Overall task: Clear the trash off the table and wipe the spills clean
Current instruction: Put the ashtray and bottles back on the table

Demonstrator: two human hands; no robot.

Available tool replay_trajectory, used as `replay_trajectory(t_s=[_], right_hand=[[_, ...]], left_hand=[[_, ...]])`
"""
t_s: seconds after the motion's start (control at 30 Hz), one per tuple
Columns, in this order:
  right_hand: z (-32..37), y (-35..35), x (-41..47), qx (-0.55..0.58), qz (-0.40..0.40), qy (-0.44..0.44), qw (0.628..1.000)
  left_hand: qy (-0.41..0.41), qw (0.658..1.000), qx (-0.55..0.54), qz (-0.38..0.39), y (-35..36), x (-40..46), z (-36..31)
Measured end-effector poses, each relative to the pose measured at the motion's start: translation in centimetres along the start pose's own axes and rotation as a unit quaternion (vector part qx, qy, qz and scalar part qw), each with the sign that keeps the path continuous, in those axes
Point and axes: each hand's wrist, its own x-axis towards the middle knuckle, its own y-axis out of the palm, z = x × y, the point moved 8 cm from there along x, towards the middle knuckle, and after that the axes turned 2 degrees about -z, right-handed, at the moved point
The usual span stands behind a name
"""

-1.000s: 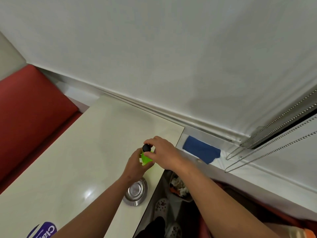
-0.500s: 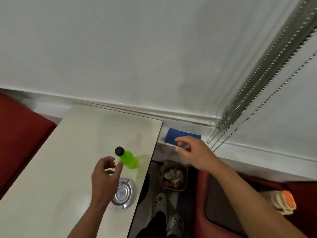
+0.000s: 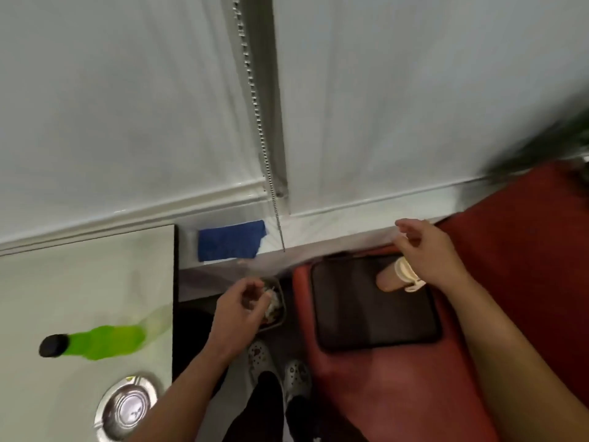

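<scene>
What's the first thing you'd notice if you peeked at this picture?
The bright green bottle with a black cap jumps out, on the pale table at the left, above a shiny metal ashtray. A blue cloth lies on the ledge by the wall. Both hands hold nothing: left hand, right hand.

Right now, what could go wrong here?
1. The green bottle stands near the table edge; a passing arm might knock it off.
2. The left hand hovers over the trash bin, and dropped scraps could miss it.
3. The right hand is beside the tan cup and might tip it.
</scene>
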Motion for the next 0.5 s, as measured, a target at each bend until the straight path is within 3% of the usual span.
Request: replay_trajectory(t_s=[0.1,0.27,0.33,0.5], right_hand=[[-6.1,-0.1,1.1,-0.076,-0.016,0.034,0.996],[-14.3,3.8,1.3,-0.137,0.085,0.14,0.977],[-16.3,5.8,0.9,-0.13,0.119,0.167,0.97],[-15.6,7.0,-0.5,-0.125,0.092,0.146,0.977]], left_hand=[[0.028,0.997,-0.002,0.071,6.2,3.4,-1.9],[0.015,0.992,-0.027,0.123,14.1,6.2,-2.8],[0.008,0.991,-0.023,0.13,15.9,6.3,-2.8],[-0.005,0.987,0.0,0.158,17.0,5.5,-1.9]])
